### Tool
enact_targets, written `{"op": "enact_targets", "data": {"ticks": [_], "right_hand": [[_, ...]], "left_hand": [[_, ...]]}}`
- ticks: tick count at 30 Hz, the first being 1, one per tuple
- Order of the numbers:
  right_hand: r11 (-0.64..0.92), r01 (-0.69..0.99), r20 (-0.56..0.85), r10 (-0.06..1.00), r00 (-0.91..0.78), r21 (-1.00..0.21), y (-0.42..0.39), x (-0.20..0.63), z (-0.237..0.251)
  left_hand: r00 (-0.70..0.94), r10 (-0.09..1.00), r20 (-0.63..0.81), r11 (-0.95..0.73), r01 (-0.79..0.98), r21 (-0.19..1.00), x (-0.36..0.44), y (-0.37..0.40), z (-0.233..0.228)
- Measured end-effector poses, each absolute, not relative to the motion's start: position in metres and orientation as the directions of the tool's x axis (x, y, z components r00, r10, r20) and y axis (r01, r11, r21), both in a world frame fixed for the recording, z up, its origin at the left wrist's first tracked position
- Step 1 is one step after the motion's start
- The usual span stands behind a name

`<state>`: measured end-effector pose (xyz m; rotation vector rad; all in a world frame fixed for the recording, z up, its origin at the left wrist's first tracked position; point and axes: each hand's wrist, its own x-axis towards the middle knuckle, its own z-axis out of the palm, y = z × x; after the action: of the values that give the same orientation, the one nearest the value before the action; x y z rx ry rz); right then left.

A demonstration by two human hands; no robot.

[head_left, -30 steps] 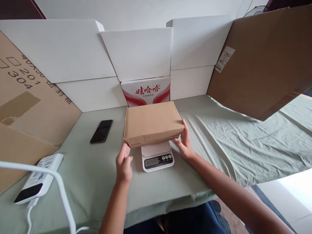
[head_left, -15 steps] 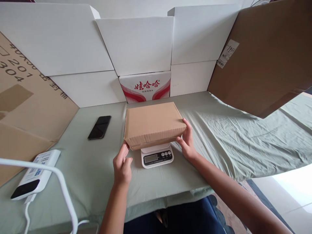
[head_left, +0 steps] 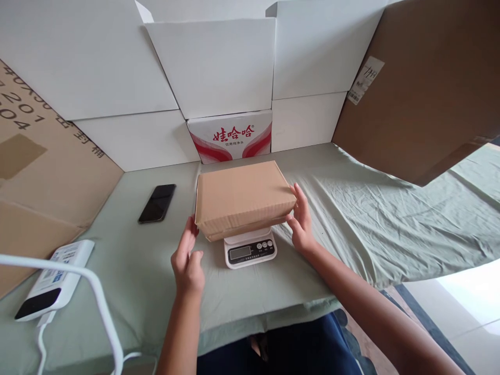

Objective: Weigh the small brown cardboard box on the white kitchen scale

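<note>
A: Starting from the left, what's there?
B: A white power bank (head_left: 52,281) near the desk (head_left: 148,291) edge, then a black phone (head_left: 157,203) lying flat.
A: And the left hand (head_left: 186,260)?
B: Its grip is apart, fingertips at the left end of the brown cardboard box (head_left: 242,195).
A: Where's the box?
B: Resting on the white kitchen scale (head_left: 250,249), display showing below it.
A: The right hand (head_left: 300,221)?
B: Spread open against the box's right end, not clamped on it.
</note>
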<state>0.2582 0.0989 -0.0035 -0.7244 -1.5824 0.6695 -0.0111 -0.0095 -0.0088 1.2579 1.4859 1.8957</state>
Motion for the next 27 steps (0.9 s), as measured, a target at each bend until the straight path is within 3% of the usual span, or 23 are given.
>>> {"op": "enact_targets", "data": {"ticks": [11,16,22,27], "right_hand": [[0.633,0.082,0.623,0.773,-0.122,-0.77,0.097,0.258,-0.004],[0.649,0.073,0.638,0.759,-0.132,-0.757,0.095,0.258,0.014],[0.699,-0.017,0.696,0.71,-0.108,-0.715,0.132,0.243,0.054],[0.62,-0.047,0.621,0.777,-0.105,-0.783,0.18,0.22,0.03]], "left_hand": [[-0.444,0.85,0.282,-0.243,0.144,0.959,-0.011,-0.009,-0.014],[-0.454,0.842,0.291,-0.265,0.123,0.957,-0.011,-0.003,0.005],[-0.368,0.804,0.467,-0.457,0.121,0.881,-0.026,0.054,0.047],[-0.358,0.854,0.378,-0.386,0.05,0.921,-0.037,0.111,0.026]]}}
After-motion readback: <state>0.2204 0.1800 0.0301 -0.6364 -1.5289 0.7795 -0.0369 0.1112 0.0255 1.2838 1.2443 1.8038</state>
